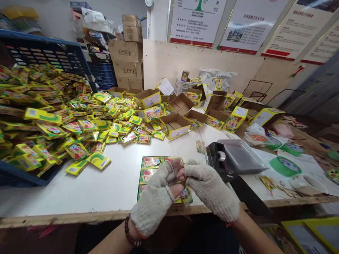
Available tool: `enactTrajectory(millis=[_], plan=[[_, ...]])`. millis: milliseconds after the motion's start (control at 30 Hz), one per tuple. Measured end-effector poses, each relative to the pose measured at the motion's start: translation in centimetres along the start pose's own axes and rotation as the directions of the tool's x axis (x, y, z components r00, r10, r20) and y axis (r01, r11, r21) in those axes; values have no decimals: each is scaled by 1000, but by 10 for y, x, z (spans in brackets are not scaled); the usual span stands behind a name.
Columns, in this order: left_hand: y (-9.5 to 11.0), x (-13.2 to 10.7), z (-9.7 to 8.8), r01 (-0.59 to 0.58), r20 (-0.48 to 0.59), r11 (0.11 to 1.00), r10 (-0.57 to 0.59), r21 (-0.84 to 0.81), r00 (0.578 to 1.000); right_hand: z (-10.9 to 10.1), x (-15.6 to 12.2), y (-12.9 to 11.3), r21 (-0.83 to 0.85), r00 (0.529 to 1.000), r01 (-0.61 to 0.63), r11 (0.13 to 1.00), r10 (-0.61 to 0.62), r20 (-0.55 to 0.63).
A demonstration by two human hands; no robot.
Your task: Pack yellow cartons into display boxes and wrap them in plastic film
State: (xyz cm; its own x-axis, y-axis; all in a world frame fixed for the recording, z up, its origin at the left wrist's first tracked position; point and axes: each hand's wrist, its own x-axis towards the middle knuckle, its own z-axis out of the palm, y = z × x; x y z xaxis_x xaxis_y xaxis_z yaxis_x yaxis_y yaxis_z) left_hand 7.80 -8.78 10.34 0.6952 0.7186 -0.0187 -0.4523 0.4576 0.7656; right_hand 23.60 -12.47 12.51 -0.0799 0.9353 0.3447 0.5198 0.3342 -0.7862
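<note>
Both hands wear off-white fingerless knit gloves and meet above a small block of yellow-green boxes (pixel 150 163) near the table's front edge. My left hand (pixel 157 192) is closed, its thumb and fingertips pinching thin clear plastic film (pixel 186 201). Against it, my right hand (pixel 210 188) has its fingers bent together on the same film. The boxes lie in neat rows, printed with red fruit and lettering. My hands cover much of the block, and the film's full outline is hard to make out.
A large heap of small boxes (pixel 79 123) spills from a blue crate (pixel 50 53) at left. Open display cartons (pixel 174 127) stand behind. To the right are a black device with a white roll (pixel 217 155), a grey plastic tray (pixel 245 157) and green tape (pixel 285 166).
</note>
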Motion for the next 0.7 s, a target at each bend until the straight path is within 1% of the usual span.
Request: enactTrajectory(millis=[167, 467, 600, 700], plan=[[-1, -1, 3, -10, -13, 1000, 11, 24, 1000, -2, -3, -2, -25, 1000, 2, 1000, -2, 4], [0, 1, 1, 68, -17, 997, -68, -21, 998, -6, -1, -12, -27, 993, -114, 993, 114, 29], [1, -3, 1, 79, -9, 997, -79, 23, 997, -12, 0, -13, -31, 989, -138, 990, 140, 58], [-1, -4, 1, 49, 9, 995, -50, 84, 999, -12, 0, -13, -46, 990, -126, 991, 128, 66]])
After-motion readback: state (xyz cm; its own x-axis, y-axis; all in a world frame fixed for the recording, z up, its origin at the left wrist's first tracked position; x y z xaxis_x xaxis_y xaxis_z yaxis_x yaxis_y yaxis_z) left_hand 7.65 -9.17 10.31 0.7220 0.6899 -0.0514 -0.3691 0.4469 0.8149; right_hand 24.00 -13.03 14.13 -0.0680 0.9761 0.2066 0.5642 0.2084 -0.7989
